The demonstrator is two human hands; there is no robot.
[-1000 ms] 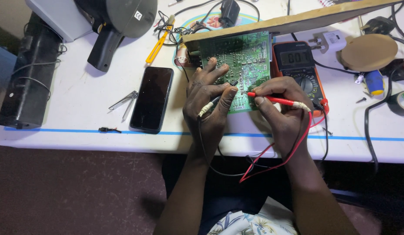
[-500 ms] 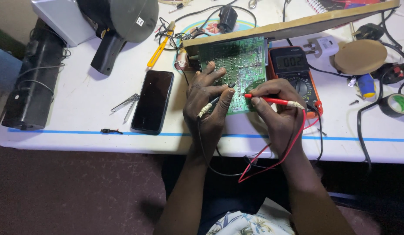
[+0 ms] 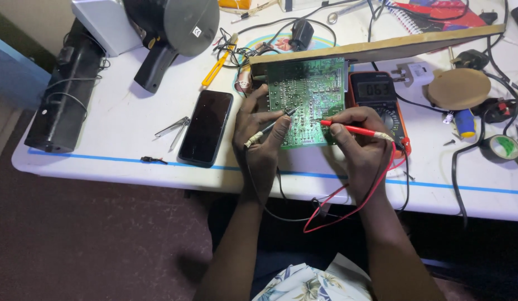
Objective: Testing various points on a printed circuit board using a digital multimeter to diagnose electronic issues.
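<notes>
Change from half a second back: both probe tips now sit closer together over the middle of the green circuit board (image 3: 308,100); earlier the hands covered more of the board's lower edge. Judgement: probing has shifted to a new pair of solder points, measuring goes on.

Left hand (image 3: 261,134) is closed around the black probe (image 3: 275,124), tip pointing toward 2 o'clock onto the board. Right hand (image 3: 362,136) is pinched around the red probe (image 3: 353,129), tip pointing toward 9 o'clock, near the black tip but apart from it. The board lies flat at the centre of the tabletop (image 3: 119,145), leaning under a wooden strip (image 3: 381,49) at 12 o'clock. The orange-cased multimeter (image 3: 379,97) is just beside the board at 3 o'clock, display lit; red and black leads loop down off the table edge.

Surface: white tabletop with a blue tape line along the near edge. Black phone (image 3: 206,127) at 9 o'clock of the board, tweezers (image 3: 172,129) beside it, yellow-handled tool (image 3: 217,68) at 11 o'clock, black speaker (image 3: 66,97) far left, tape roll (image 3: 504,146) far right, round brown disc (image 3: 458,88) at 2 o'clock. Floor is dull reddish-brown, dim room.
</notes>
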